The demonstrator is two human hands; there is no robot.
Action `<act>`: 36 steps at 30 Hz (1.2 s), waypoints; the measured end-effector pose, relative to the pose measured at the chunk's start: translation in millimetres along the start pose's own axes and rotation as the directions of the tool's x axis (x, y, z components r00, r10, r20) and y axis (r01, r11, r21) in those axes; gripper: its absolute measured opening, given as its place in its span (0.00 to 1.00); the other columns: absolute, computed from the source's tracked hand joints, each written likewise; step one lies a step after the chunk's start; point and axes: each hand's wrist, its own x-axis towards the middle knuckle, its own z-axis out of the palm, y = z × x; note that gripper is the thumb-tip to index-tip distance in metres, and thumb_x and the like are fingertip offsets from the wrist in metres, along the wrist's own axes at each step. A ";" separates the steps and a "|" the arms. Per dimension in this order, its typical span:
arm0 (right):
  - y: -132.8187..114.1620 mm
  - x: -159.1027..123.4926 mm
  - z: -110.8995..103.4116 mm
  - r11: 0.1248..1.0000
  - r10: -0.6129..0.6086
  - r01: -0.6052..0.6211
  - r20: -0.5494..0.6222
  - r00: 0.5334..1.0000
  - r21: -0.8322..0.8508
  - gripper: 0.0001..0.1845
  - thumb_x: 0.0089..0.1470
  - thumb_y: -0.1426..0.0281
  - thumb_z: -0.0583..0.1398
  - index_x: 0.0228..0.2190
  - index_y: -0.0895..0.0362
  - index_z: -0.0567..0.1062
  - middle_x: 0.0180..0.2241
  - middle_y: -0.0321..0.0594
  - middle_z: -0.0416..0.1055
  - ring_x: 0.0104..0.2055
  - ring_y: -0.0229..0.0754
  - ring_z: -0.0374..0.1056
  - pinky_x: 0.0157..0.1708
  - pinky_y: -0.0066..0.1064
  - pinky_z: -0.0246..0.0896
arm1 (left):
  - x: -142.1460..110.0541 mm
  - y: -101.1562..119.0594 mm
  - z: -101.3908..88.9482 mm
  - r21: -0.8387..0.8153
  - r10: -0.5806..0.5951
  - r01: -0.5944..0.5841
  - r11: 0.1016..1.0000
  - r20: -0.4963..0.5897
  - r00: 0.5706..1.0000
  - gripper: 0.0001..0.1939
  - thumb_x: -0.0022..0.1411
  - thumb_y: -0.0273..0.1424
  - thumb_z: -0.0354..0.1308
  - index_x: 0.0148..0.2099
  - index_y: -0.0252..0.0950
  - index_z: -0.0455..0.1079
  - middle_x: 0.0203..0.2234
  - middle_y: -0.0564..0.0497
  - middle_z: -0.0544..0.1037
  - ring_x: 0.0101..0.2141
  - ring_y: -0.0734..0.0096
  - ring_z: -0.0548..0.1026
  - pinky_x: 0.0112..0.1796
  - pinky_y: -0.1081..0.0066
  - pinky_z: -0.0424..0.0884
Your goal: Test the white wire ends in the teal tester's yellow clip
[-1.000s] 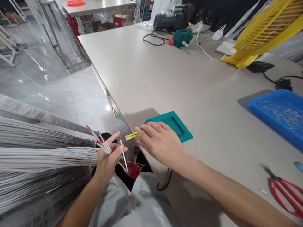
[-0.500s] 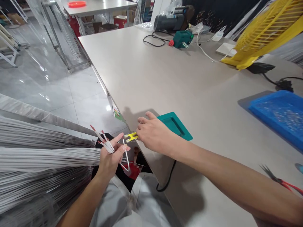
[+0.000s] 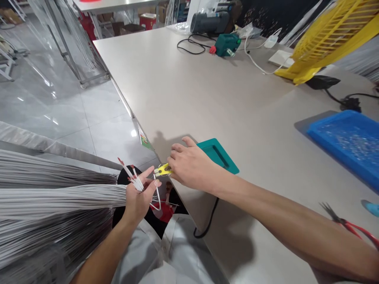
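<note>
The person's left hand (image 3: 138, 200) pinches white wires (image 3: 136, 183) beside the table's (image 3: 207, 94) near left edge. Just right of it, the right hand (image 3: 192, 166) grips a yellow tool (image 3: 163, 170) at one wire's tip.

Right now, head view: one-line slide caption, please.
Left hand holds red-tipped white wires; right hand holds a yellow tool at one wire's end, beside the table.

The right hand (image 3: 192, 165) seemingly half-hides the yellow tool (image 3: 164, 169).
</note>
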 end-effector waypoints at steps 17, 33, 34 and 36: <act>-28.1 -11.0 -0.2 0.966 0.066 0.028 -0.345 0.936 0.259 0.15 0.58 0.64 0.53 0.37 0.60 0.74 0.31 0.45 0.73 0.35 0.44 0.66 0.37 0.35 0.56 | -10.3 5.7 -25.1 -0.181 0.002 -0.006 0.983 -0.027 1.000 0.12 0.50 0.33 0.63 0.36 0.34 0.66 0.19 0.57 0.71 0.16 0.83 0.60 0.18 0.80 0.54; -76.1 4.6 25.3 -0.086 0.604 0.199 -0.108 0.790 0.976 0.03 0.47 0.73 0.61 0.24 0.57 0.76 0.23 0.37 0.71 0.27 0.36 0.65 0.28 0.29 0.63 | -23.5 15.6 -22.1 -0.013 0.151 -0.152 0.988 -0.042 0.988 0.06 0.42 0.30 0.65 0.23 0.34 0.72 0.18 0.52 0.76 0.22 0.72 0.71 0.26 0.72 0.68; -74.1 3.8 24.2 -0.100 0.608 0.218 -0.114 0.786 0.971 0.03 0.47 0.73 0.61 0.24 0.57 0.76 0.23 0.37 0.71 0.27 0.36 0.65 0.28 0.29 0.62 | -23.3 14.2 -23.2 -0.005 0.139 -0.140 0.990 -0.037 0.990 0.06 0.42 0.30 0.65 0.24 0.34 0.72 0.19 0.51 0.76 0.22 0.72 0.71 0.26 0.72 0.68; -68.9 1.7 21.4 -0.114 0.627 0.247 -0.123 0.769 0.962 0.03 0.47 0.72 0.61 0.24 0.57 0.74 0.24 0.37 0.69 0.28 0.36 0.65 0.28 0.29 0.63 | -22.7 10.4 -25.3 0.013 0.110 -0.110 0.994 -0.029 0.994 0.06 0.43 0.30 0.65 0.25 0.34 0.72 0.19 0.52 0.76 0.22 0.73 0.70 0.25 0.73 0.67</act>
